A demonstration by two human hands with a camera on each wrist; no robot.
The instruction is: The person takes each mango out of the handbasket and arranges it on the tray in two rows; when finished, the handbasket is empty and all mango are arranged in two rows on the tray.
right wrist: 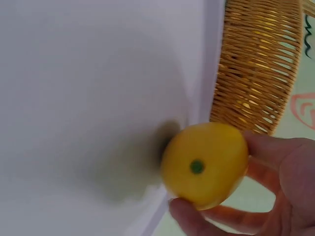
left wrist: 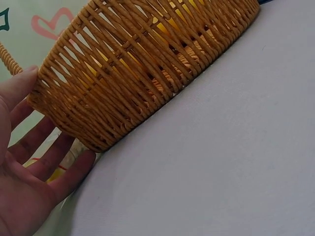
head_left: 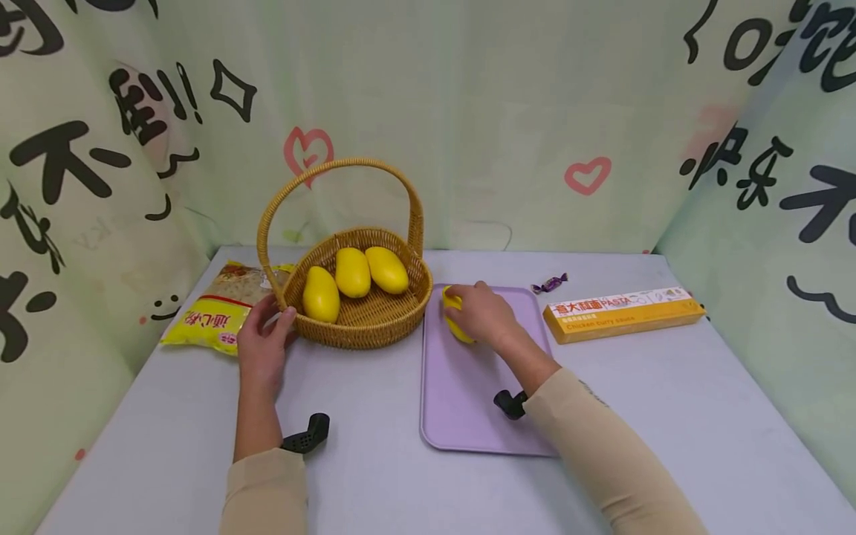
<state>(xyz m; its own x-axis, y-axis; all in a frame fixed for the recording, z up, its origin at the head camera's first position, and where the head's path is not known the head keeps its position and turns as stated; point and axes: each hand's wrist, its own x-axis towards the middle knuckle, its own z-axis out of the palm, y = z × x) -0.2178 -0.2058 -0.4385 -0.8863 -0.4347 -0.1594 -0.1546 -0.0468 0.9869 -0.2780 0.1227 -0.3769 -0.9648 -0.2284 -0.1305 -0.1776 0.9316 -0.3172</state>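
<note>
Head view: I see right hand [head_left: 483, 313] — fingers grasping yellow fruit [right wrist: 211, 155] over tray [head_left: 461, 401]; left hand [head_left: 263, 349] — fingers gripping wicker basket [head_left: 361, 336].

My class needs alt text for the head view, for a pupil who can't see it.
A right hand grips a yellow fruit at the far left of a purple tray, while the left hand holds a wicker basket containing three more fruits. Left of the basket lies a yellow packet; right of the tray, a wrapped sweet and an orange box.
</note>
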